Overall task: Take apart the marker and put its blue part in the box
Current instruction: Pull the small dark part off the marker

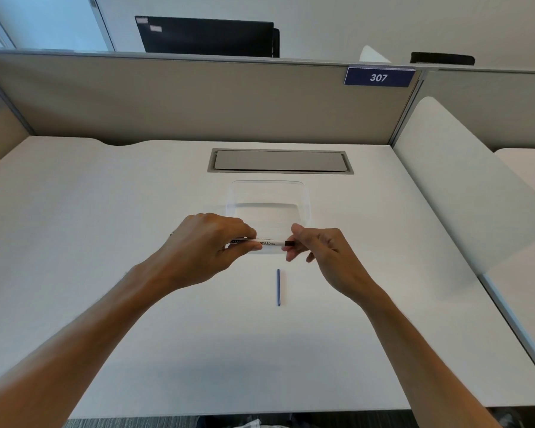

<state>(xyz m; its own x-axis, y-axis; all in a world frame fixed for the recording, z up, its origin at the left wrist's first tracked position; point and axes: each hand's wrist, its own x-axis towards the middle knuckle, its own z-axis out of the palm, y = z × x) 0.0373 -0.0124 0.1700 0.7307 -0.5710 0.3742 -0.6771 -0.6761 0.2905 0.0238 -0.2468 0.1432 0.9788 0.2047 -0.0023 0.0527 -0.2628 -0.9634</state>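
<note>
I hold a white marker [271, 243] level above the desk, its barrel printed with black letters. My left hand [204, 242] grips its left half. My right hand [318, 247] pinches the dark piece at its right end. A thin blue rod [278, 287], the marker's blue part, lies loose on the desk just below my hands, pointing away from me. A clear plastic box [267, 200] stands open right behind the marker, with nothing visible inside.
The white desk [105, 242] has a grey cable hatch [280, 161] behind the box. A beige partition [198, 100] with a blue 307 sign [379, 77] closes the back. A white divider panel [464, 180] stands at the right.
</note>
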